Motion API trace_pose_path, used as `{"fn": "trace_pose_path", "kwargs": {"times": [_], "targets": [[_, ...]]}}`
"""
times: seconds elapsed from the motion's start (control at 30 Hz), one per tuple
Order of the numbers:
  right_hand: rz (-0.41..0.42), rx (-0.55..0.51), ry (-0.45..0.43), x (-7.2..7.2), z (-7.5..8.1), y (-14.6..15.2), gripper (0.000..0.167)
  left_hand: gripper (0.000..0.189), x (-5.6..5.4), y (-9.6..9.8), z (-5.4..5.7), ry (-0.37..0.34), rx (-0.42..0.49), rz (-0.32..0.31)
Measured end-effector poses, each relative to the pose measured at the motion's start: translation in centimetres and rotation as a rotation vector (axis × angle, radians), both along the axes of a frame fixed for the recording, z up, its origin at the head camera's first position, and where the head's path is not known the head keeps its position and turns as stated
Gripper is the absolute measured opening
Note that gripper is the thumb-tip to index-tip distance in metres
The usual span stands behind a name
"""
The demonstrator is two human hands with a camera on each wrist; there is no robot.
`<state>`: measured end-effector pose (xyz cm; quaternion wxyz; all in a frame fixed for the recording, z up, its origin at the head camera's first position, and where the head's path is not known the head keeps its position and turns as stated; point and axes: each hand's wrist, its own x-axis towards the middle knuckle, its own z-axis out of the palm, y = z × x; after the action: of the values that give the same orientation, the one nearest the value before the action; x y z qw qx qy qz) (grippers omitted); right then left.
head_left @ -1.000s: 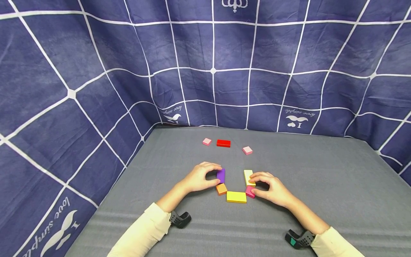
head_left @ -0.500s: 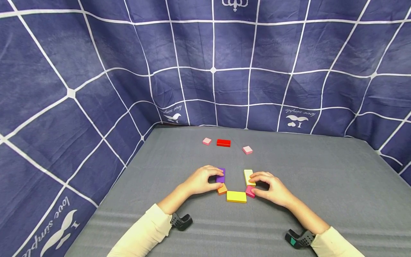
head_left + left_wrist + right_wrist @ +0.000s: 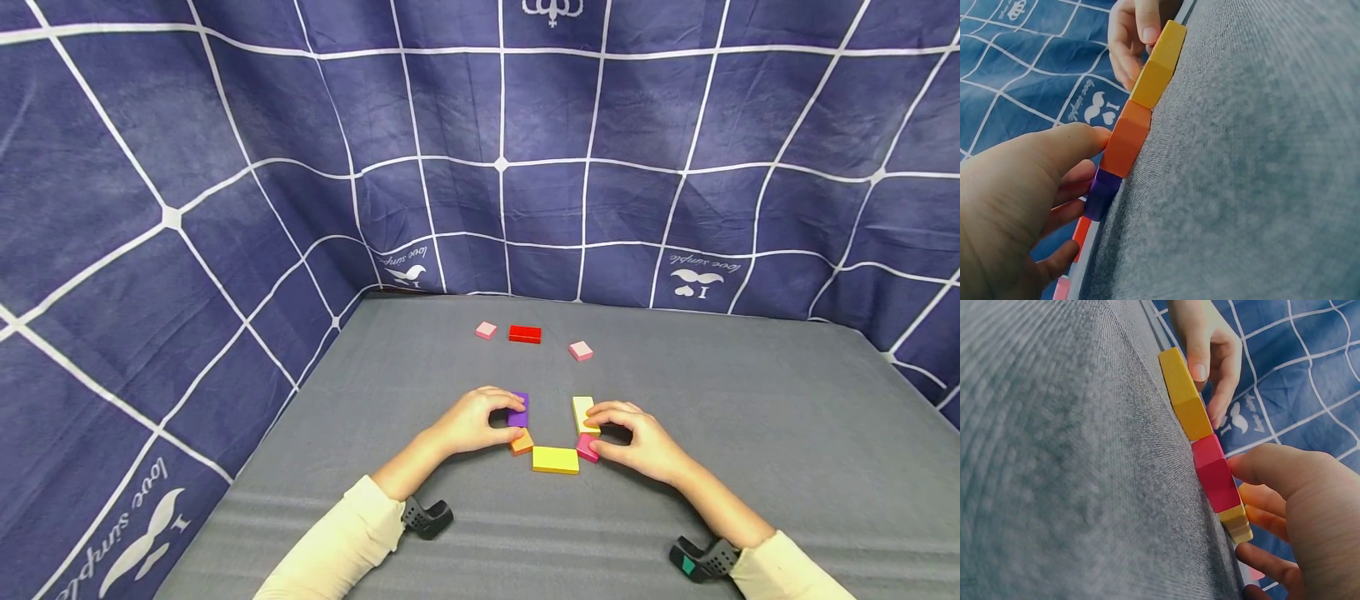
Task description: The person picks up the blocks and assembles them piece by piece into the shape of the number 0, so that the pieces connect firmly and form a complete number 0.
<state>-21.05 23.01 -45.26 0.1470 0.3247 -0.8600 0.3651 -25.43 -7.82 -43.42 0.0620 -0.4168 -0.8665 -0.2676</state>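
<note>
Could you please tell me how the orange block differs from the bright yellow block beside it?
The orange block looks squarish, the bright yellow block longer and rectangular. The left hand touches the orange block; neither hand touches the bright yellow block. Both lie flat on the gray surface.

Toward the far side of my grey table [image 3: 750, 400], I see a red block [image 3: 525, 334] between a left pink block [image 3: 486, 331] and a right pink block [image 3: 581, 350], apart from both, the right one slightly nearer me. Beyond, a blue curtain [image 3: 637, 108] with a white grid hangs and turns along my left, with moustache prints [image 3: 697, 277] low down and a crown [image 3: 552, 9] up top.
</note>
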Motion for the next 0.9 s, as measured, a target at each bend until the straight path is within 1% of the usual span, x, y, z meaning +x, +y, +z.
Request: {"fn": "trace_pose_path", "kwargs": {"times": [0.2,0.37,0.53,0.6,0.73,0.9], "targets": [[0.005,-0.016,0.018,-0.3,0.2,-0.1,0.031,0.032,0.0,0.0,0.1,-0.022,0.018,0.010],[-0.025,-0.017,0.006,-1.1,1.2,-0.2,0.029,0.032,0.0,0.0,-0.1,-0.027,0.034,0.013],[-0.065,0.017,-0.011,-3.0,2.3,-0.3,0.026,0.032,0.0,-0.1,-0.3,-0.024,0.043,0.008],[-0.069,0.027,-0.018,-3.8,2.6,-0.4,0.025,0.032,0.0,0.0,-0.4,-0.028,0.047,0.008],[-0.083,0.035,-0.054,-5.4,3.1,-0.5,0.025,0.032,0.0,0.0,-0.4,-0.037,0.047,0.010],[-0.130,0.050,-0.099,-7.5,3.7,-0.5,0.026,0.031,0.0,-0.1,-0.2,-0.039,0.050,0.012]]}}
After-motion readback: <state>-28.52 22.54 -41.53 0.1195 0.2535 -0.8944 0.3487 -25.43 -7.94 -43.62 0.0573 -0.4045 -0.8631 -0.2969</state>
